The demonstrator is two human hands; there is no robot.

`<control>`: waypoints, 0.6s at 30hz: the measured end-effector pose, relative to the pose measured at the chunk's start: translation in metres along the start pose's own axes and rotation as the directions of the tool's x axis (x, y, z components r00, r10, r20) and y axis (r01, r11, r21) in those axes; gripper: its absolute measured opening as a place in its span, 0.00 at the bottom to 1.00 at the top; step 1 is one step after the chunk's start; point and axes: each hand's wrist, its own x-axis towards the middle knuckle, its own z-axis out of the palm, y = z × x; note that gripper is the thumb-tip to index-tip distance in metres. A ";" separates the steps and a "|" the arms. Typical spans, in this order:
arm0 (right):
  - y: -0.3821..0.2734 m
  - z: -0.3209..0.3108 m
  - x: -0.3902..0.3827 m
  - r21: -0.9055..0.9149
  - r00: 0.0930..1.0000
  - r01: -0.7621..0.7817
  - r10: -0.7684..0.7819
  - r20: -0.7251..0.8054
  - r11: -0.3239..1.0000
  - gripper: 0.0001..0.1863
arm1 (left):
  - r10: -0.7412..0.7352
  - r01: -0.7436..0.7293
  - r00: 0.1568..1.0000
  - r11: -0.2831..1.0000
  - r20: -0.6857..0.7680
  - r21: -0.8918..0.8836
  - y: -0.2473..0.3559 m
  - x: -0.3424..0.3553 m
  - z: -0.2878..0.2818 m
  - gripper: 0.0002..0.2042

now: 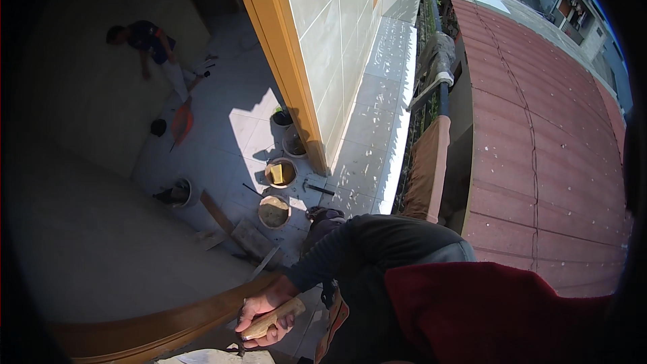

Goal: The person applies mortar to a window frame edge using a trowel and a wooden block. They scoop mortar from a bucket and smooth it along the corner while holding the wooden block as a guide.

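gripping wooden handle (275, 319), dim tiled room (219, 178)

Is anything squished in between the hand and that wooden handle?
Nothing that I can see: the bare right hand wraps right around the wooden handle. The hammer lies on the floor, well away from it.

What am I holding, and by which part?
Your right hand holds a tool by its wooden handle; its working end is unclear.
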 end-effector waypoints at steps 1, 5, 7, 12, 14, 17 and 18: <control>-0.003 0.004 0.000 -0.049 1.000 0.018 -0.018 0.013 0.999 0.29 | -0.001 0.001 1.000 1.000 -0.001 -0.001 0.000 0.000 0.000 0.24; -0.008 0.018 -0.006 -0.142 0.999 0.044 -0.045 -0.008 0.989 0.29 | -0.005 0.005 1.000 1.000 -0.012 0.005 0.001 0.000 -0.001 0.24; -0.009 0.023 -0.008 -0.133 0.998 0.040 -0.046 -0.044 0.990 0.28 | -0.006 0.006 1.000 1.000 -0.013 0.009 0.001 -0.001 -0.002 0.24; -0.012 0.033 -0.002 -0.103 0.998 0.044 -0.048 -0.035 0.994 0.25 | -0.004 0.004 0.999 1.000 -0.039 -0.005 0.004 -0.005 -0.013 0.25; -0.016 0.036 -0.001 -0.185 0.993 0.109 -0.115 -0.024 0.977 0.25 | -0.001 -0.001 0.998 1.000 -0.057 -0.026 0.008 -0.009 -0.024 0.25; -0.025 0.042 0.003 -0.187 0.994 0.093 -0.102 -0.040 0.978 0.26 | 0.006 -0.029 0.989 0.987 -0.148 -0.158 0.026 -0.031 -0.069 0.25; -0.029 0.044 0.006 -0.172 0.990 0.094 -0.111 -0.090 0.981 0.27 | 0.012 -0.059 0.976 0.975 -0.217 -0.214 0.034 -0.046 -0.090 0.25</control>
